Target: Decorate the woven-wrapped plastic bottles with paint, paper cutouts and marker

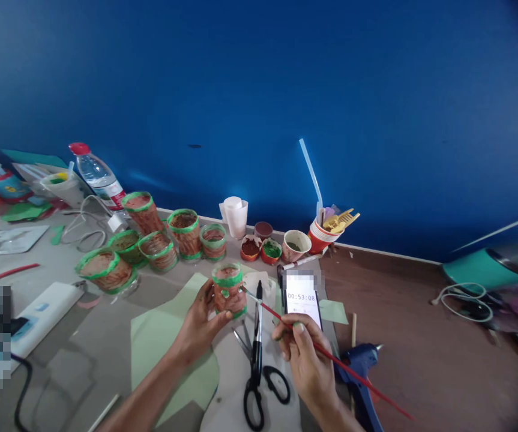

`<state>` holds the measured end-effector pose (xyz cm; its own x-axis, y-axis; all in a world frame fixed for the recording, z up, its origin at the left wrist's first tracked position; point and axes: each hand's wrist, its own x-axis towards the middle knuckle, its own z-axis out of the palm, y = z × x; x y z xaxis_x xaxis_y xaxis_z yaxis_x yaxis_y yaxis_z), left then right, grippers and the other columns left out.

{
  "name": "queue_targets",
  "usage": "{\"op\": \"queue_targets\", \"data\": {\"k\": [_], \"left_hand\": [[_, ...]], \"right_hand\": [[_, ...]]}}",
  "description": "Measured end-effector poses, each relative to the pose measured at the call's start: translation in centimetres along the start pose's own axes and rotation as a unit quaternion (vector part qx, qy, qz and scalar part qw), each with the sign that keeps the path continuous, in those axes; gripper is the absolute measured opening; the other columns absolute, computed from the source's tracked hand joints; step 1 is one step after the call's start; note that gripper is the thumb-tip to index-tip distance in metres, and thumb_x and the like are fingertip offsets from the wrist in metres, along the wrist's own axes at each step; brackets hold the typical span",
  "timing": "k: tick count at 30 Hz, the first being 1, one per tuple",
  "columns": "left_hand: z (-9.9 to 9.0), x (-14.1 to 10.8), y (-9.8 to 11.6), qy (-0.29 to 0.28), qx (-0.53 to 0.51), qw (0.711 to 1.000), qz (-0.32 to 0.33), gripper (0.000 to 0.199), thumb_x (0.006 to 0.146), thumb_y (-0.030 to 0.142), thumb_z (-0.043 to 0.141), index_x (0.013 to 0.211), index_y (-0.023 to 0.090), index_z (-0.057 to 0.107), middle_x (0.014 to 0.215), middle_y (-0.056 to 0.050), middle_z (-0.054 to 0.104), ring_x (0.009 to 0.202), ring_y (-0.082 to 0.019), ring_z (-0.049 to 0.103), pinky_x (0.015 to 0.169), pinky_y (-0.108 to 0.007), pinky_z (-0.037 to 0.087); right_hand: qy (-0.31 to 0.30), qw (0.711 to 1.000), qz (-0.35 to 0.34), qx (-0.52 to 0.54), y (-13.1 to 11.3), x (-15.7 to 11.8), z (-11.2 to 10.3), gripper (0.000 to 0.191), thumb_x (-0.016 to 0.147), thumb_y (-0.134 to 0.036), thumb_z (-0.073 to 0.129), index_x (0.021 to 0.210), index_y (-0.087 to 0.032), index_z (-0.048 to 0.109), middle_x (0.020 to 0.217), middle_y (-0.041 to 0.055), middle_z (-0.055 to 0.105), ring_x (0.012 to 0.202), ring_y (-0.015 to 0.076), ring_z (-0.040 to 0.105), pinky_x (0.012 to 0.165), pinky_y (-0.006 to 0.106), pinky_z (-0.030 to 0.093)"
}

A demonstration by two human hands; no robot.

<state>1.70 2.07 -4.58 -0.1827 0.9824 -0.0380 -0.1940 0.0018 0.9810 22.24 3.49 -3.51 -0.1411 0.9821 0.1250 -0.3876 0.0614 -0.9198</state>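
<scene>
My left hand (200, 324) is closed around a small cup (230, 288) painted brown with green bands at rim and base. Between my right thumb and fingers is a thin red paintbrush (346, 367); its tip meets the cup's right side. My right hand (306, 354) stays just right of the black-handled scissors (254, 402) and a black pen (257, 336) lying on the table. Behind the cup stand small containers of brown paint (250, 248) and green paint (271, 251). Several similar brown-and-green cups (184, 234) are grouped to the left.
A phone (301, 294) showing a timer lies beyond my right hand, near a blue glue gun (363, 360). A water bottle (99, 177), white power strip (47, 324) and cable are at left. Red cups (324, 237) with yellow forks stand by the blue wall (259, 108).
</scene>
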Motion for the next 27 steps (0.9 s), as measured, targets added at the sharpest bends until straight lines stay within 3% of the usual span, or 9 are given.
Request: {"op": "queue_targets", "data": {"k": [15, 23, 27], "left_hand": [[0.17, -0.08, 0.44, 0.010, 0.039, 0.999, -0.001, 0.068, 0.069, 0.047, 0.077, 0.127, 0.026, 0.048, 0.135, -0.013, 0.054, 0.126, -0.035, 0.050, 0.107, -0.055, 0.036], [-0.06, 0.05, -0.20, 0.025, -0.053, 0.998, -0.019, 0.076, 0.060, 0.037, 0.085, 0.128, 0.024, 0.051, 0.130, -0.014, 0.059, 0.126, -0.038, 0.050, 0.105, -0.058, 0.038], [0.01, 0.08, 0.04, 0.019, -0.043, 0.999, -0.018, 0.072, 0.062, 0.036, 0.084, 0.125, 0.023, 0.053, 0.130, -0.014, 0.059, 0.124, -0.038, 0.052, 0.105, -0.056, 0.039]], "right_hand": [[0.006, 1.000, -0.006, -0.009, -0.45, 0.04, 0.18, 0.022, 0.091, -0.039, 0.057, 0.086, -0.019, 0.067, 0.064, 0.0018, 0.065, 0.042, 0.0076, 0.045, 0.042, 0.021, 0.036], [0.004, 1.000, 0.001, -0.031, -0.21, -0.12, 0.00, 0.024, 0.090, -0.040, 0.057, 0.085, -0.019, 0.066, 0.065, 0.0027, 0.065, 0.044, 0.0093, 0.046, 0.042, 0.023, 0.037], [0.000, 0.999, -0.011, -0.035, -0.07, 0.04, -0.16, 0.025, 0.091, -0.041, 0.055, 0.087, -0.018, 0.066, 0.066, 0.0032, 0.066, 0.044, 0.0093, 0.046, 0.042, 0.023, 0.037]]}}
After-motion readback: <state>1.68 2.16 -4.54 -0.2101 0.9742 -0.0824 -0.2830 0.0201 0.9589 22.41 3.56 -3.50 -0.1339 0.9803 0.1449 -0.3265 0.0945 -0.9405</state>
